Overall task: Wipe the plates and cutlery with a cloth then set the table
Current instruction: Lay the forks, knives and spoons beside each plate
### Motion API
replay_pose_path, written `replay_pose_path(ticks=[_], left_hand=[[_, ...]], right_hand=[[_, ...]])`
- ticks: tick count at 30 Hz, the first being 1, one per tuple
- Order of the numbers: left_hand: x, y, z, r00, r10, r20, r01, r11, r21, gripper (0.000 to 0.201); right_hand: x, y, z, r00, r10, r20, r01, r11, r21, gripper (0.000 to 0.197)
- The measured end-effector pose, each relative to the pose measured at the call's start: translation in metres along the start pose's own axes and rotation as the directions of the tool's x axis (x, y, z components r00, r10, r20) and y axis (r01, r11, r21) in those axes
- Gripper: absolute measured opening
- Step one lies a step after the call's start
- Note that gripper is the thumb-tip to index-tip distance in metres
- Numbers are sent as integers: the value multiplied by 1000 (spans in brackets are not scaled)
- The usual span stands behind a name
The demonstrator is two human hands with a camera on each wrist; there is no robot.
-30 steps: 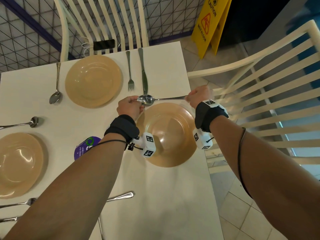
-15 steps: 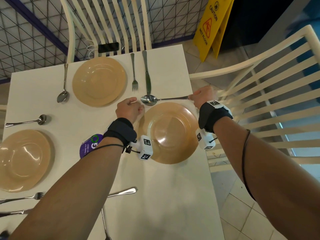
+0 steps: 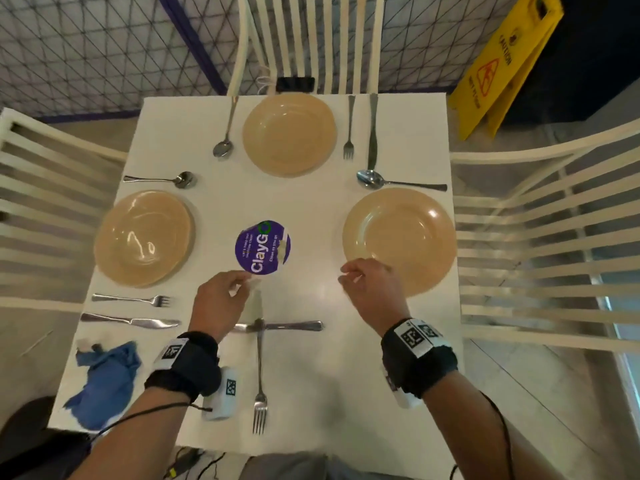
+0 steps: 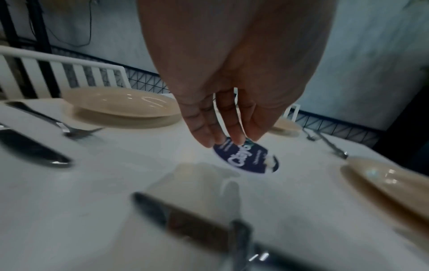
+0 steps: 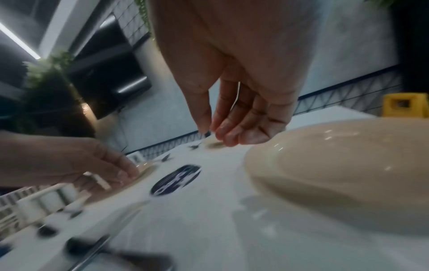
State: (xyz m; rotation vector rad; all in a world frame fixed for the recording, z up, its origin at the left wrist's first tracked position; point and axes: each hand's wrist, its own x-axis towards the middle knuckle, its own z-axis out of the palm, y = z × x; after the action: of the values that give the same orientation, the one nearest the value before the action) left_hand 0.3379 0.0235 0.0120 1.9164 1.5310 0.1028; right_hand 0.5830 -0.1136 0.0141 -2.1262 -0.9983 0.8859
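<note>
Three tan plates sit on the white table [image 3: 311,393]: a far one [image 3: 289,133], a left one [image 3: 143,237] and a right one [image 3: 400,240]. A spoon [image 3: 398,183] lies just beyond the right plate. A fork [image 3: 259,375] and a knife [image 3: 287,326] lie crossed near the front middle. A crumpled blue cloth [image 3: 104,379] rests at the near left corner. My left hand [image 3: 242,282] [image 4: 223,143] hovers empty over the knife, fingers hanging loose. My right hand [image 3: 346,275] [image 5: 223,137] hangs empty at the right plate's near left rim.
A round purple sticker [image 3: 262,247] marks the table's middle. The far plate has a spoon [image 3: 223,147], fork [image 3: 349,147] and knife [image 3: 372,133] beside it; the left plate likewise. White slatted chairs [image 3: 540,237] stand on three sides. A yellow floor sign [image 3: 502,64] stands far right.
My right hand has let go of the spoon, which now lies beyond the right plate. Both hands have drawn back to the table's near middle, and my head view has shifted to centre the table.
</note>
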Motion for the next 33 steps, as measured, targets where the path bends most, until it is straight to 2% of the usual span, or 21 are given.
replay_pose_path(ticks=[4,7,10,12,16,20,23,27,31,33], left_hand=[[-28,-51,-3,995,21,98,-35,989,146,26],[-39,-72,3,981,41,191,-92,960,266,35],[-45,-87,8,972,65,225,-141,931,338,42],[-45,-95,10,969,119,216,-191,917,351,41],[-36,-101,9,963,188,191,-249,891,380,29],[-22,-98,5,945,217,243,-300,871,389,19],[-9,-93,0,940,216,265,-308,872,381,20],[11,-77,-13,947,258,191,-306,905,295,21],[27,-57,-26,939,333,86,-344,921,182,19],[27,-47,-26,928,361,95,-371,916,152,20]], right_hand=[[-37,-8,72,980,-37,194,80,972,-220,24],[-50,-8,107,961,-46,274,165,887,-430,35],[-53,-5,125,959,4,283,159,819,-551,36],[-52,-3,132,966,-11,258,173,770,-614,32],[-45,-4,137,973,-2,231,164,711,-684,22],[-37,-6,139,964,35,263,171,678,-715,21],[-29,-8,139,969,14,246,171,680,-713,24],[-14,-18,133,985,-45,164,147,713,-685,22],[-2,-28,115,998,-26,60,54,841,-538,18],[-6,-25,103,999,-3,39,19,910,-414,17]])
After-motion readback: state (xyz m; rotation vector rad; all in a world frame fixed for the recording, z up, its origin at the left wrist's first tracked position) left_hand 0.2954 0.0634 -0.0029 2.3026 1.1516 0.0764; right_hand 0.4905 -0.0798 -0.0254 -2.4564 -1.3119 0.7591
